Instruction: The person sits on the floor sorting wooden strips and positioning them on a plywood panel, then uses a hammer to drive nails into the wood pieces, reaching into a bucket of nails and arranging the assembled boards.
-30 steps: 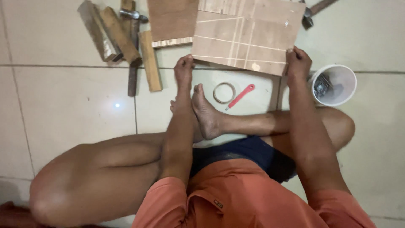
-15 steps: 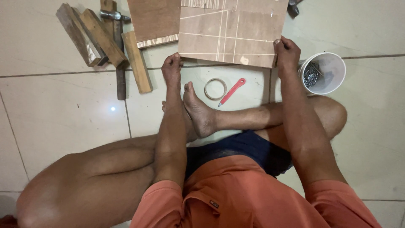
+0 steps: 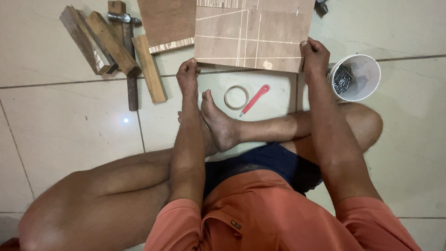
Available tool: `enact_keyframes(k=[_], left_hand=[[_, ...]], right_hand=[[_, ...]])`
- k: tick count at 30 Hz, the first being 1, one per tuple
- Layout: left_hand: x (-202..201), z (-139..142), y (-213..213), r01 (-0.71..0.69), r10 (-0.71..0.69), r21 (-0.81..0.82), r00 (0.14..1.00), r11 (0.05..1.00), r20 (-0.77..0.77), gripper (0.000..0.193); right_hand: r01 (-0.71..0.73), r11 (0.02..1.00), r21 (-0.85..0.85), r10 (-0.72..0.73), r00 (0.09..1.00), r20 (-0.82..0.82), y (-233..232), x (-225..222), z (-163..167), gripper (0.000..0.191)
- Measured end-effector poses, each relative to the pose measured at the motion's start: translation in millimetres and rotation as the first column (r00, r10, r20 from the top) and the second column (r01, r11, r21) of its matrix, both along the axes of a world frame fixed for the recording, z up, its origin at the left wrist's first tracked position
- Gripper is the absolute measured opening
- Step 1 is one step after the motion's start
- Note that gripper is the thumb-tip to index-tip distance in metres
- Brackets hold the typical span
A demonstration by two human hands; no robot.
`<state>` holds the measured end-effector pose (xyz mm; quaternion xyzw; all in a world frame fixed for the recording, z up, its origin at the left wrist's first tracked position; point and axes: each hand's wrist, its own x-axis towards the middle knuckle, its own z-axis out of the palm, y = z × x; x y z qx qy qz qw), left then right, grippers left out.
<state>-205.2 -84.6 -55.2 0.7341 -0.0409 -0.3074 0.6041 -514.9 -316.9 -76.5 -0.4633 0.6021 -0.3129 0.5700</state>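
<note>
A brown plywood board (image 3: 253, 35) with pale ruled lines lies flat on the tiled floor in front of my crossed legs. My left hand (image 3: 188, 73) grips its near left corner. My right hand (image 3: 315, 54) holds its near right corner, thumb on top. Between the hands, on the tile just below the board, lie a small roll of tape (image 3: 236, 96) and a red-handled knife (image 3: 254, 99).
A second plywood piece (image 3: 165, 23) lies left of the board. Several wooden blocks (image 3: 109, 44) and a hammer (image 3: 128, 51) sit at the upper left. A white cup of nails (image 3: 355, 76) stands beside my right wrist. My bare foot (image 3: 218, 123) rests below the tape.
The view has shifted, so the board and both hands sit slightly lower and more central in frame. Both hands stay on the board's near corners.
</note>
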Motion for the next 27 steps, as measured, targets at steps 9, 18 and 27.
enact_keyframes(k=[9, 18, 27], left_hand=[[-1, -1, -1, 0.013, -0.012, -0.044, 1.000, 0.999, 0.016, 0.030], [1, 3, -1, -0.005, 0.006, -0.029, 1.000, 1.000, 0.006, 0.032], [0, 9, -1, 0.002, -0.002, -0.034, 1.000, 0.999, 0.005, 0.033]], right_hand=[[0.024, 0.999, -0.044, -0.026, 0.999, -0.029, 2, 3, -2, 0.034], [0.018, 0.998, -0.061, -0.022, 0.998, -0.056, 5, 6, 0, 0.033], [0.018, 0.998, -0.061, -0.020, 0.999, -0.028, 4, 3, -8, 0.033]])
